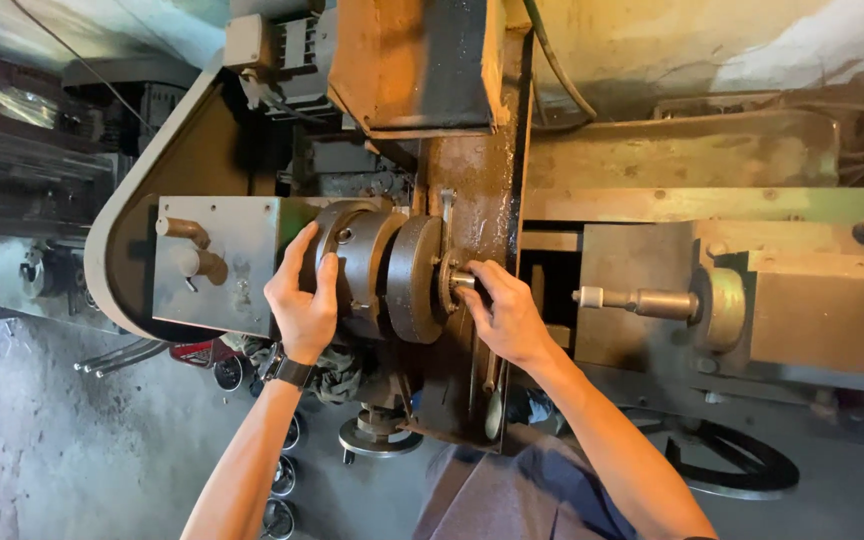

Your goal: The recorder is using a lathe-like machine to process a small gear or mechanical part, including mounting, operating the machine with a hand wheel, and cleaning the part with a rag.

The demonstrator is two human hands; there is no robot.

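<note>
A lathe fills the view, turned sideways. My left hand (304, 298) wraps around the round steel chuck (372, 262) at the headstock, fingers spread over its rim. A dark disc (415, 278) sits against the chuck's face. My right hand (504, 310) is closed on a short metal cylinder (463, 282) sticking out from the middle of the disc. A watch is on my left wrist (288, 370).
The tailstock (752, 305) stands at the right, its pointed spindle (637, 300) aimed at the chuck. The grey headstock housing (217, 262) carries two levers at the left. A handwheel (727, 462) lies low right. A cable hangs at the top.
</note>
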